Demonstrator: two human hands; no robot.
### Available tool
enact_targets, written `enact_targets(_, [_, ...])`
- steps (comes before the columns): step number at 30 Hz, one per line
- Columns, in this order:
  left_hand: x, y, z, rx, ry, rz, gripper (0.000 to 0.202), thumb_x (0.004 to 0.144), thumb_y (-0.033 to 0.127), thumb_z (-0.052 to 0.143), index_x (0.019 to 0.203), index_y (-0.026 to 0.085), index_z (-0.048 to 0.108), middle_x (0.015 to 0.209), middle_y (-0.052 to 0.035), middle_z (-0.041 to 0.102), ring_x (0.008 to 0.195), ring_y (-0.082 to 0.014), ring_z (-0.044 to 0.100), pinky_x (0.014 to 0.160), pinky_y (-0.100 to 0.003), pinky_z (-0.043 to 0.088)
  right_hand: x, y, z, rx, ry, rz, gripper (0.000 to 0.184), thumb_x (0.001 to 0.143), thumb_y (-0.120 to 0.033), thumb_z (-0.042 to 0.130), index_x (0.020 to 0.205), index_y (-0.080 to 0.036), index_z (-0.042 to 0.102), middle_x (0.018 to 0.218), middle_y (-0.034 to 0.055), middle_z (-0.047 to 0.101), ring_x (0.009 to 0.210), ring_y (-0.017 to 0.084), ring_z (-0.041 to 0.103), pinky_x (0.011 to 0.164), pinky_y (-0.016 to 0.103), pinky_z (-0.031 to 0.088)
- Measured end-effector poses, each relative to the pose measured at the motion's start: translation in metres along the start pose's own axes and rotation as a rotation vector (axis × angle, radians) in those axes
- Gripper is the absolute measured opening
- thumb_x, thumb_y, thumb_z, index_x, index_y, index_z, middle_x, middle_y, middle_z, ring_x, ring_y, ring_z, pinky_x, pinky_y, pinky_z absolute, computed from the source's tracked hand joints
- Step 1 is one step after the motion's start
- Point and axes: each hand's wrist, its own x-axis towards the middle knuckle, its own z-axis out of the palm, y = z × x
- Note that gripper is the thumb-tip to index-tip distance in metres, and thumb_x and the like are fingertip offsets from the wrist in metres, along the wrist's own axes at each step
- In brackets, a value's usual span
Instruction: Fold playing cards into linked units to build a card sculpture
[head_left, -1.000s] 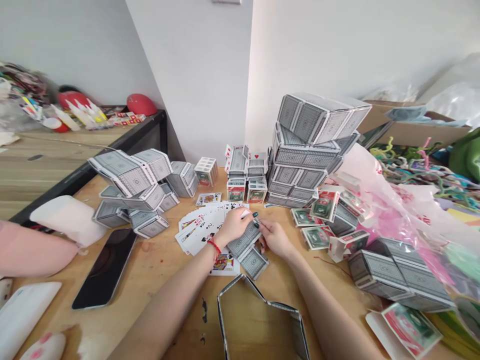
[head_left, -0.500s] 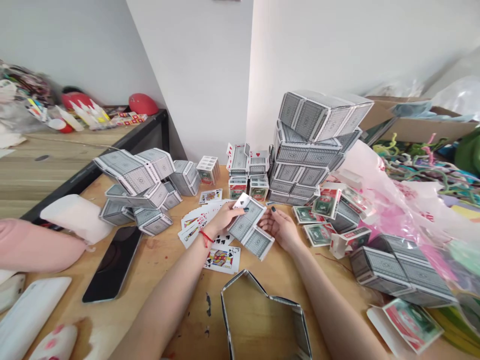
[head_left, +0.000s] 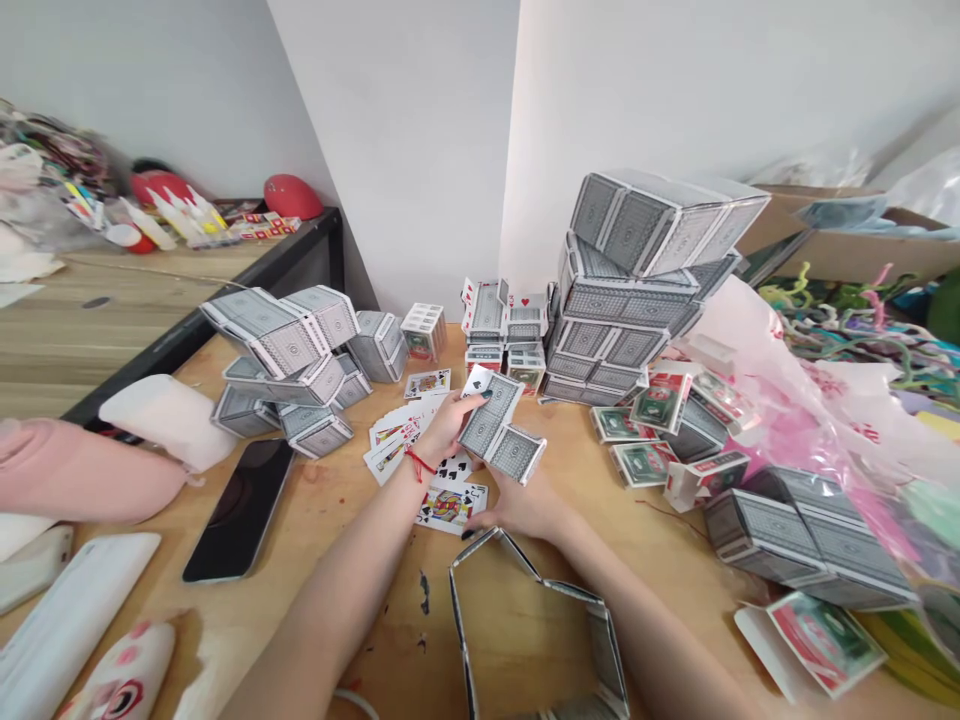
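Observation:
My left hand (head_left: 448,425) is closed on a folded piece of joined playing cards (head_left: 496,415), grey backs up, thumb on top. A spade corner shows at its upper left. My right hand (head_left: 521,505) reaches in under that piece, low over the loose face-up cards. Its thumb is apart from the fingers, near a jack of spades (head_left: 450,507); the fingertips are partly hidden behind the held piece. A fan of loose cards (head_left: 390,440) lies left of my left wrist. Just in front of my right hand stands an angular frame of folded cards (head_left: 455,625).
A tall stack of card-covered blocks (head_left: 622,290) stands at right back, a lower pile (head_left: 281,345) at left. Card boxes (head_left: 645,463) lie on the right near pink plastic (head_left: 799,400). A phone (head_left: 240,510) and pink case (head_left: 82,470) lie left.
My right hand has left the right side of the held cards and moved down and left, under them toward the loose cards. My left hand still holds the piece. The view has shifted slightly.

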Motion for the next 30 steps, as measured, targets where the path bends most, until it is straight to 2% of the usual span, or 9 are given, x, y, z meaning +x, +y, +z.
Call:
enact_targets(7, [-0.002,0.001,0.003,-0.014,0.033,0.004,0.020,0.060,0.025,0.067,0.073,0.011,0.060,0.058,-0.0003,0.063,0.048,-0.0114,0.055,0.045,-0.022,0.039,0.001,0.007,0.003,0.066,-0.021,0.044,0.033,0.059,-0.040,0.071,0.079,-0.018,0.055,0.083,0.0039,0.057,0.079,0.020,0.049,0.074,0.033,0.040])
enact_targets(13, [-0.001,0.000,0.001,-0.033,0.032,-0.004,0.019,0.062,0.025,0.065,0.074,0.011,0.061,0.058,-0.0001,0.062,0.047,-0.0113,0.055,0.044,-0.022,0.038,0.002,0.014,0.004,0.258,0.055,0.060,0.008,0.070,-0.023,0.061,0.069,-0.019,0.054,0.072,0.0008,0.055,0.068,0.015,0.051,0.067,0.029,0.043])
enact_targets(15, [0.000,0.000,0.000,-0.045,0.034,-0.003,0.019,0.062,0.025,0.065,0.075,0.011,0.061,0.060,-0.0008,0.063,0.049,-0.0119,0.056,0.046,-0.022,0.040,0.002,0.015,0.001,0.315,0.075,0.066,0.007,0.070,-0.023,0.060,0.068,-0.019,0.055,0.071,0.0012,0.056,0.068,0.015,0.052,0.068,0.030,0.044])
enact_targets(17, [0.001,-0.001,-0.001,-0.046,0.023,-0.006,0.019,0.063,0.024,0.065,0.076,0.011,0.061,0.060,-0.0014,0.064,0.050,-0.0123,0.057,0.047,-0.022,0.041,0.003,0.016,-0.003,0.376,0.089,0.065,0.007,0.069,-0.023,0.061,0.074,-0.019,0.058,0.077,0.0027,0.059,0.076,0.018,0.054,0.075,0.033,0.044])
enact_targets(19, [0.002,-0.001,-0.002,-0.036,0.007,-0.011,0.018,0.063,0.025,0.065,0.075,0.011,0.061,0.058,-0.0013,0.063,0.049,-0.0120,0.056,0.046,-0.022,0.041,0.003,0.020,-0.008,0.475,0.085,0.068,0.022,0.067,-0.022,0.062,0.089,-0.018,0.060,0.089,0.0044,0.061,0.086,0.019,0.055,0.082,0.035,0.043])
enact_targets(21, [0.003,-0.003,-0.003,-0.023,0.003,-0.012,0.018,0.063,0.024,0.065,0.073,0.011,0.060,0.057,-0.0010,0.062,0.047,-0.0112,0.055,0.045,-0.021,0.040,0.004,0.025,-0.013,0.587,0.048,0.078,0.031,0.066,-0.021,0.062,0.097,-0.018,0.059,0.096,0.0048,0.061,0.087,0.019,0.055,0.082,0.035,0.043])
enact_targets(24, [0.005,-0.005,-0.004,-0.005,0.002,-0.006,0.020,0.063,0.025,0.066,0.076,0.010,0.060,0.058,-0.0014,0.062,0.046,-0.0108,0.055,0.045,-0.021,0.040,0.004,0.037,-0.023,0.663,0.006,0.090,0.012,0.068,-0.021,0.057,0.078,-0.016,0.064,0.082,0.0032,0.062,0.076,0.017,0.056,0.074,0.031,0.044])
enact_targets(27, [0.006,-0.006,-0.004,-0.008,0.006,0.006,0.026,0.065,0.029,0.065,0.083,0.010,0.060,0.064,-0.0033,0.065,0.051,-0.0127,0.058,0.048,-0.022,0.042,0.004,0.051,-0.031,0.635,0.139,0.186,0.010,0.066,-0.021,0.057,0.058,-0.016,0.060,0.069,0.0016,0.058,0.066,0.015,0.052,0.063,0.026,0.042])
enact_targets(30, [0.006,-0.007,-0.004,-0.040,0.021,0.031,0.031,0.066,0.031,0.064,0.089,0.011,0.059,0.071,-0.0050,0.066,0.059,-0.0157,0.061,0.054,-0.025,0.046,0.003,0.064,-0.036,0.727,0.259,0.380,0.012,0.067,-0.028,0.057,0.067,-0.016,0.060,0.057,-0.0016,0.052,0.049,0.010,0.043,0.045,0.022,0.032])
